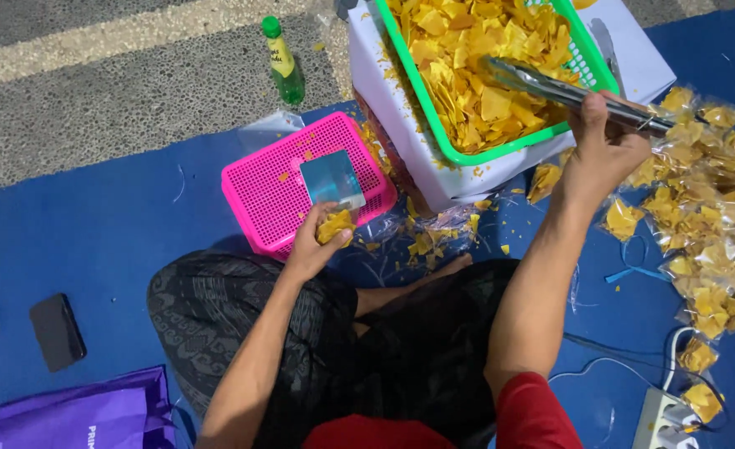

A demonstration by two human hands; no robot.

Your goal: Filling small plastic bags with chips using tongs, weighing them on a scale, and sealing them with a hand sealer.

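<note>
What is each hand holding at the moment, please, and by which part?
The right hand grips metal tongs near their hinge end. The left hand holds a small clear bag of yellow chips from underneath.

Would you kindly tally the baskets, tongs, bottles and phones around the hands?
Baskets: 2, green and pink
Tongs: 1, in the right hand
Bottles: 1
Phones: 1
Total: 5

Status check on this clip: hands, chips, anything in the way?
Left hand grips small clear bag of yellow chips. Right hand holds metal tongs over green plastic basket. Nothing blocking.
</note>
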